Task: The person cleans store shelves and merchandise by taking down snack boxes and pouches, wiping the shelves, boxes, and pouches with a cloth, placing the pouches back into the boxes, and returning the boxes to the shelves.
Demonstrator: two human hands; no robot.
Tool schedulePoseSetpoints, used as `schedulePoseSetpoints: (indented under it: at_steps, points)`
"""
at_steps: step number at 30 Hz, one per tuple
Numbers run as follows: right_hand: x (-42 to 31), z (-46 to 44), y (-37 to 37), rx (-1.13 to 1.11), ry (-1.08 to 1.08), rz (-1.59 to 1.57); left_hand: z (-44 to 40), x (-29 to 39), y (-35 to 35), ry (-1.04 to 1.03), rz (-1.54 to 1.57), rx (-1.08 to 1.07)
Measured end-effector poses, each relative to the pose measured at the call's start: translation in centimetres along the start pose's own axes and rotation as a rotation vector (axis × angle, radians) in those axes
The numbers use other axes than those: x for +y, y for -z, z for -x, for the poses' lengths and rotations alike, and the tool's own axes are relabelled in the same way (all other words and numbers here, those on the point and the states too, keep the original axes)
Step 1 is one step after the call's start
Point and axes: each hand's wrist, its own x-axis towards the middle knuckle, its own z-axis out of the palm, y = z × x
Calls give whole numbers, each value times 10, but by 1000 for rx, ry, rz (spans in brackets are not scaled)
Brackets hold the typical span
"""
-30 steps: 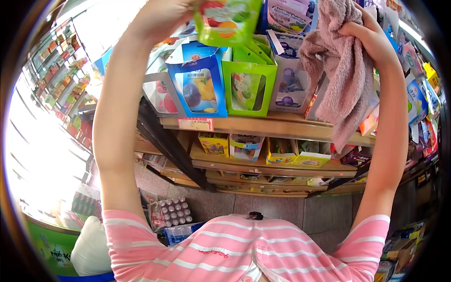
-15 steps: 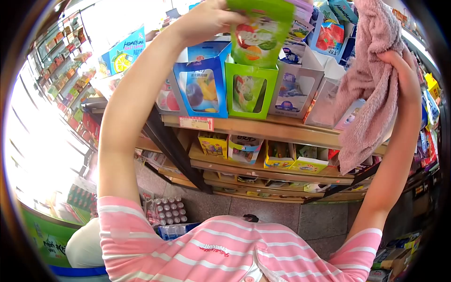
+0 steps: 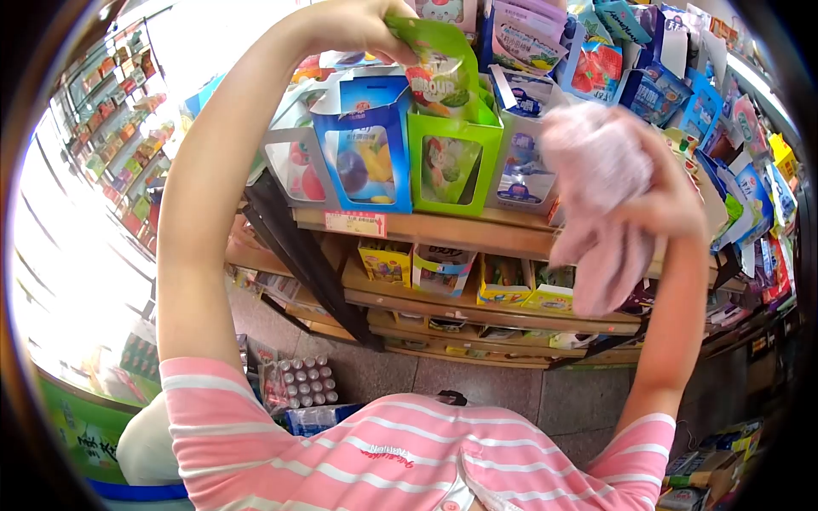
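Note:
My left hand (image 3: 366,30) pinches the upper corner of a green candy pouch (image 3: 443,72) with fruit printed on it. The pouch tilts over a green display box (image 3: 454,162), its lower end at the box's open top. A pink fluffy cloth (image 3: 596,170) is bunched in my right hand (image 3: 669,192), which is blurred by motion, in front of the shelf's right part. Beside the green box stand a blue display box (image 3: 364,157) on the left and a grey one (image 3: 521,162) on the right.
Boxes of pouches crowd the wooden shelf (image 3: 434,232), which bears a price tag (image 3: 355,223). Lower shelves hold yellow cartons (image 3: 504,281). A pack of bottles (image 3: 307,381) sits on the floor at left. More bagged goods (image 3: 750,200) fill the right side.
My left hand has moved left and lowered the green pouch to the green box. My right hand has moved left with the pink cloth, which now hangs more bunched up.

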Motion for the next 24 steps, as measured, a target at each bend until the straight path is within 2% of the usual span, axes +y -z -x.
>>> schedulePoseSetpoints:
  at_steps: [1, 2, 4, 6, 10, 12, 14, 18, 21, 24]
  points:
    - [2, 0, -11, -73, 159, 156, -12, -4, -2, -99, -110, -10]
    - [-14, -8, -26, -191, 121, 81, -22, -7, -7, -196, -219, -23]
    - [-16, -9, -55, -160, 96, 108, -31, -7, -23, -262, -409, -44]
    - [-18, -14, -71, -235, -90, 158, -39, -3, -33, -139, -421, -79]
    - [-17, -26, -87, -252, -33, 363, -36, 2, -35, -162, -528, -62]
    - [-19, -30, -88, -152, -24, 340, -28, -3, -32, -429, -482, 60]
    - [-15, -33, -92, -109, -5, 364, -16, 20, -27, -379, -415, 50]
    - [-9, -33, -96, -87, 49, 342, -28, 26, -40, -431, -581, -9]
    - [-8, -32, -96, -99, 6, 311, -40, 32, -54, -305, -624, -97]
    - [-4, -32, -96, -96, 31, 286, -63, -1, -78, -429, -767, -71]
